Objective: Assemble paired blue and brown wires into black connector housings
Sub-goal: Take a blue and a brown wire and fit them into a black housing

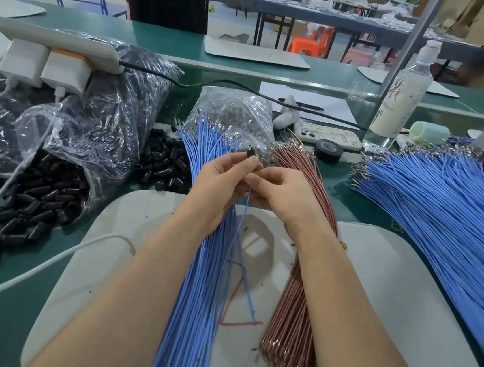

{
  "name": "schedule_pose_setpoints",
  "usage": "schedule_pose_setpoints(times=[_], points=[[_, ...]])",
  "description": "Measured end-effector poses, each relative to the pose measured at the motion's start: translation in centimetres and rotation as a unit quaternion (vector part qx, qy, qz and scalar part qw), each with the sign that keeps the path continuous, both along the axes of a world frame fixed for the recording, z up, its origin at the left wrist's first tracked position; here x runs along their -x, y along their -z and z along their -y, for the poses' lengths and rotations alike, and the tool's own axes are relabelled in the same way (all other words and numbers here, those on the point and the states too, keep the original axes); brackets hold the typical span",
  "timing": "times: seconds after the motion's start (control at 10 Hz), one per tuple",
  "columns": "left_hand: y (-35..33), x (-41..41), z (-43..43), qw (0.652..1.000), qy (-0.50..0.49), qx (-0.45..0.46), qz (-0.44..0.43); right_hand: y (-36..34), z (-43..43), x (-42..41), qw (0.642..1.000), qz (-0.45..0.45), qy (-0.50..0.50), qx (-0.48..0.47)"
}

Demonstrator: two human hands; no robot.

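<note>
- The left hand (219, 186) pinches one small black housing (249, 153) at its fingertips, with the fingers closed tight on it.
- The right hand (281, 194) sits right beside that pinch, and the two hands touch. Its fingers are curled in and seem to pinch the top of one blue wire (247, 202).
- The blue wire hangs straight down from the grip, and its far end lies on the white mat (403, 292) well below.
- I think the step is pushing the blue wire's metal tip into the housing. The tip is hidden by the fingers, so I cannot tell if it is in yet.
- I cannot see a brown wire in the grip. The next move is likely to push the blue tip fully in, then take one brown wire.
- The brown bundle (297, 295) lies under the right wrist, just below and right of the grip.
- The blue bundle (201, 269) lies under the left wrist, below the grip.
- The housing is tiny, dark and boxy. More loose housings (164, 165) lie in a heap to the left of the grip.
</note>
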State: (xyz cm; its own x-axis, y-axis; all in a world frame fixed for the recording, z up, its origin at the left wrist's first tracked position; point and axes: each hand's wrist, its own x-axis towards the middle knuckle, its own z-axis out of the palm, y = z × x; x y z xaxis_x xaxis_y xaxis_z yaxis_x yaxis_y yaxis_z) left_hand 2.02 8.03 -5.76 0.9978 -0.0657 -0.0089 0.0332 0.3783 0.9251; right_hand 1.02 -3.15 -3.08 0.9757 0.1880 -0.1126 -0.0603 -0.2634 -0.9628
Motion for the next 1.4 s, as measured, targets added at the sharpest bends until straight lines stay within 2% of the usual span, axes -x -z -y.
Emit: schedule_pose_setpoints(times=[0.2,0.7,1.0,1.4], points=[[-0.23,0.19,-0.2,1.0,0.006,0.008,0.0,0.26,-0.05,-0.12,1.0,-0.002,0.014,-0.013],[-0.45,0.47,-0.02,0.999,-0.011,-0.033,0.023,0.57,0.01,-0.33,0.999,0.028,0.003,0.028],[-0.66,0.59,-0.06,1.0,-0.007,-0.015,0.025,0.7,0.29,-0.47,0.999,0.026,-0.02,-0.001],[-0.61,0.47,-0.29,0.999,-0.004,-0.002,0.032,0.89,0.58,-0.83,0.995,0.059,-0.025,0.07]])
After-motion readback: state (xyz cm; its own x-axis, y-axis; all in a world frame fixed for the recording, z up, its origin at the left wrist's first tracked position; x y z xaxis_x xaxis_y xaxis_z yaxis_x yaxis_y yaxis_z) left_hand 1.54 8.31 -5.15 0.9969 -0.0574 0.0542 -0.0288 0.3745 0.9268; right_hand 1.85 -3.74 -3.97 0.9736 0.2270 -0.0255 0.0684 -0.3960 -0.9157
